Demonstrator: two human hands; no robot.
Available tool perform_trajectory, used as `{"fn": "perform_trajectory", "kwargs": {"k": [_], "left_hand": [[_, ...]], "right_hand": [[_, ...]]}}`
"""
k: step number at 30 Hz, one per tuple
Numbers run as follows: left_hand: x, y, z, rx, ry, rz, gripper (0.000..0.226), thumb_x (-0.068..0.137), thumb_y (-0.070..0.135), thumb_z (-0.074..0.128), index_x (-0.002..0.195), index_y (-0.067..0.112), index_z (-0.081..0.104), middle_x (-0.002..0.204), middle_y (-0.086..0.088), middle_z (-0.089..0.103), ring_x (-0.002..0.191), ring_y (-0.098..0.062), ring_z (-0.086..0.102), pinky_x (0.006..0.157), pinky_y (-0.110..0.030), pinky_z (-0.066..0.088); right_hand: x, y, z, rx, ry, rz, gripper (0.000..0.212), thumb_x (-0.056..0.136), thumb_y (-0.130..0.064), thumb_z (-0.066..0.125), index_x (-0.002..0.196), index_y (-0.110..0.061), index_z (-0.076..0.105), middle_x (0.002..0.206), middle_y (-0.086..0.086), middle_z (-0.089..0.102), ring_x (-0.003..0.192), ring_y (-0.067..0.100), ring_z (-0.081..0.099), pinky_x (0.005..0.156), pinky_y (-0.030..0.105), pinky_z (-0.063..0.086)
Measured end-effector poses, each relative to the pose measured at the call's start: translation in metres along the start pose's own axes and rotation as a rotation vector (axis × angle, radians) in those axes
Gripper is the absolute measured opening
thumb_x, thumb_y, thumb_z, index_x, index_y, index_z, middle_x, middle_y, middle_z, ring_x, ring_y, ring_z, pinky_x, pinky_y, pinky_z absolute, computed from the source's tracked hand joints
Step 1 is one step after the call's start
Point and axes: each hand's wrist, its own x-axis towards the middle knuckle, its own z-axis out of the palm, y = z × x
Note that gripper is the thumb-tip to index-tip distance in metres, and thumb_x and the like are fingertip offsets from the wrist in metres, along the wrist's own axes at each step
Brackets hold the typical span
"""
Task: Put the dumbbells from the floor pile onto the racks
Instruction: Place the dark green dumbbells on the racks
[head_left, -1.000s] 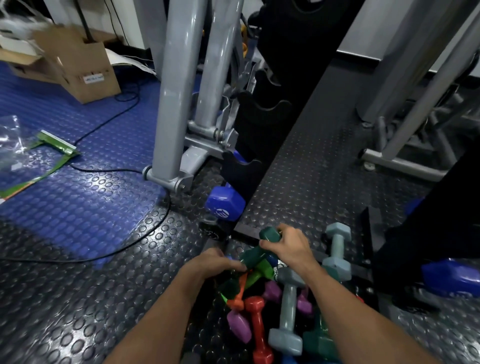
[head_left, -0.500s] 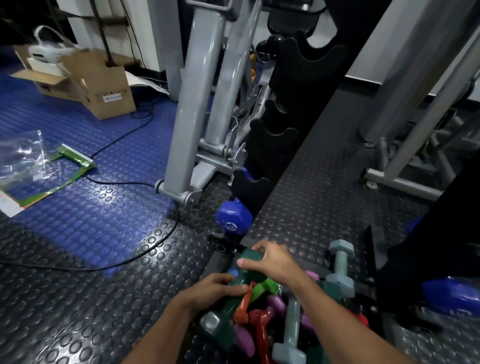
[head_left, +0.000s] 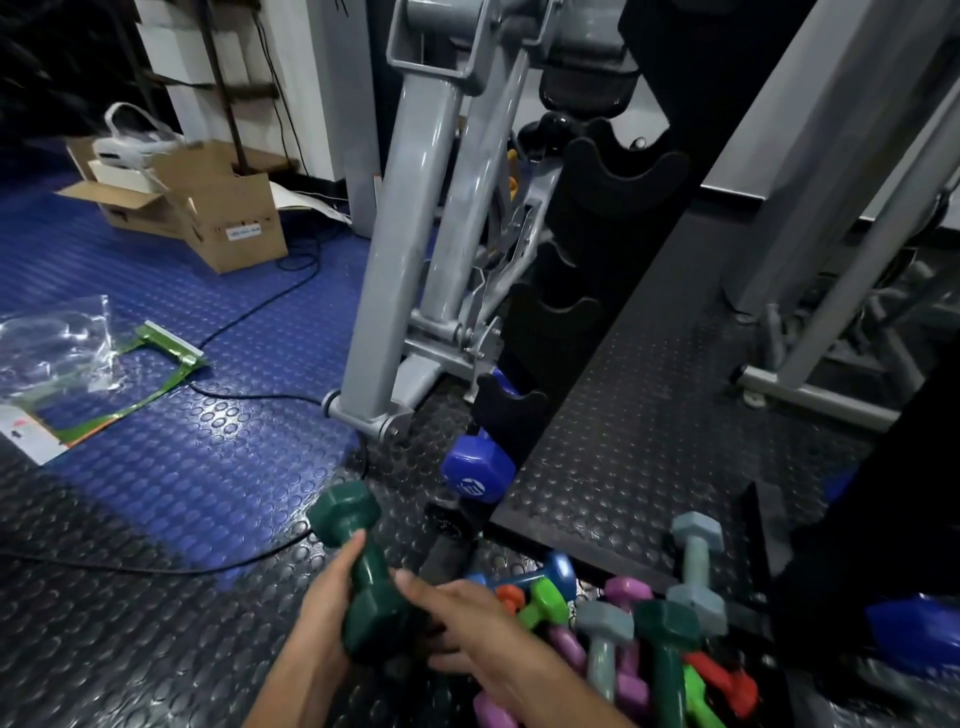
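Observation:
My left hand grips the handle of a dark green dumbbell, held tilted just left of the floor pile. My right hand cups its lower head between thumb and curled fingers. The pile of dumbbells lies at the bottom right: blue, orange, lime, purple, grey, red and another dark green one. A black rack with curved cradles rises behind it, and a large blue dumbbell sits in its lowest cradle. A second black rack stands at the right edge with another blue dumbbell low on it.
Grey machine posts stand just left of the rack. A black cable crosses the blue floor mat. A cardboard box and a plastic bag lie far left. Another grey frame sits at the back right.
The dark green dumbbell has come up out of the pile and moved left with both hands on it. My view has tilted upward, showing more of the rack.

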Motion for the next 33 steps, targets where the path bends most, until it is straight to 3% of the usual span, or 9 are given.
{"fn": "perform_trajectory", "kwargs": {"k": [3, 5, 8, 10, 12, 15, 19, 28, 33], "left_hand": [[0.005, 0.03, 0.015, -0.033, -0.022, 0.074, 0.039, 0.093, 0.04, 0.069, 0.098, 0.001, 0.065, 0.075, -0.018, 0.068, 0.06, -0.029, 0.066, 0.062, -0.037, 0.06], [0.005, 0.05, 0.029, -0.038, -0.031, 0.145, 0.034, 0.096, 0.034, 0.068, 0.103, 0.001, 0.066, 0.077, -0.016, 0.068, 0.064, -0.028, 0.066, 0.062, -0.037, 0.06], [0.005, 0.079, 0.049, -0.004, -0.044, 0.243, 0.038, 0.096, 0.035, 0.069, 0.109, -0.001, 0.07, 0.089, -0.017, 0.068, 0.078, -0.029, 0.067, 0.082, -0.047, 0.059], [0.005, 0.099, 0.064, 0.042, -0.062, 0.291, 0.038, 0.095, 0.036, 0.07, 0.104, -0.001, 0.071, 0.094, -0.019, 0.067, 0.083, -0.03, 0.065, 0.091, -0.052, 0.056], [0.004, 0.118, 0.081, 0.09, -0.075, 0.355, 0.028, 0.096, 0.028, 0.07, 0.093, 0.0, 0.071, 0.084, -0.017, 0.069, 0.076, -0.029, 0.065, 0.08, -0.046, 0.057], [0.0, 0.143, 0.109, 0.159, -0.077, 0.441, 0.023, 0.093, 0.022, 0.074, 0.092, -0.001, 0.069, 0.084, -0.02, 0.068, 0.073, -0.03, 0.066, 0.072, -0.042, 0.06], [-0.003, 0.167, 0.14, 0.239, -0.099, 0.464, 0.023, 0.098, 0.022, 0.069, 0.09, 0.001, 0.068, 0.069, -0.01, 0.068, 0.056, -0.018, 0.066, 0.057, -0.03, 0.055], [-0.004, 0.186, 0.205, 0.418, -0.249, 0.458, 0.019, 0.102, 0.015, 0.061, 0.101, -0.002, 0.069, 0.075, -0.013, 0.067, 0.06, -0.021, 0.064, 0.054, -0.027, 0.054], [0.0, 0.188, 0.228, 0.49, -0.288, 0.38, 0.03, 0.105, 0.024, 0.058, 0.08, 0.008, 0.063, 0.058, -0.003, 0.065, 0.053, -0.015, 0.06, 0.051, -0.023, 0.048]], "right_hand": [[0.007, -0.01, 0.024, 0.137, 0.121, -0.131, 0.042, 0.079, -0.049, 0.085, 0.096, -0.012, 0.078, 0.092, -0.002, 0.082, 0.086, 0.01, 0.077, 0.079, 0.025, 0.058], [0.013, -0.019, 0.031, 0.186, 0.23, -0.235, 0.047, 0.07, -0.049, 0.09, 0.094, -0.01, 0.079, 0.091, 0.002, 0.082, 0.088, 0.016, 0.078, 0.081, 0.029, 0.06], [0.016, -0.04, 0.029, 0.231, 0.304, -0.383, 0.06, 0.06, -0.051, 0.092, 0.099, -0.008, 0.077, 0.092, 0.005, 0.082, 0.091, 0.023, 0.079, 0.092, 0.043, 0.061], [0.012, -0.055, 0.024, 0.294, 0.308, -0.452, 0.053, 0.067, -0.042, 0.094, 0.103, -0.008, 0.076, 0.095, 0.005, 0.082, 0.092, 0.022, 0.079, 0.091, 0.039, 0.062], [0.007, -0.072, 0.019, 0.348, 0.319, -0.513, 0.046, 0.075, -0.034, 0.093, 0.108, -0.007, 0.074, 0.097, 0.006, 0.082, 0.093, 0.021, 0.079, 0.09, 0.035, 0.062], [0.0, -0.098, 0.013, 0.393, 0.38, -0.581, 0.046, 0.077, -0.034, 0.092, 0.109, -0.007, 0.074, 0.097, 0.009, 0.081, 0.093, 0.024, 0.079, 0.092, 0.042, 0.062], [-0.006, -0.122, 0.005, 0.484, 0.386, -0.626, 0.044, 0.081, -0.033, 0.089, 0.11, -0.004, 0.074, 0.097, 0.01, 0.081, 0.095, 0.024, 0.079, 0.096, 0.045, 0.061], [-0.012, -0.144, -0.017, 0.714, 0.45, -0.636, 0.034, 0.086, -0.026, 0.083, 0.104, 0.002, 0.075, 0.095, 0.011, 0.081, 0.093, 0.022, 0.079, 0.088, 0.033, 0.06], [-0.017, -0.148, -0.023, 0.799, 0.441, -0.598, 0.037, 0.083, -0.033, 0.081, 0.096, 0.001, 0.075, 0.096, 0.013, 0.081, 0.096, 0.026, 0.079, 0.086, 0.03, 0.06]]}}
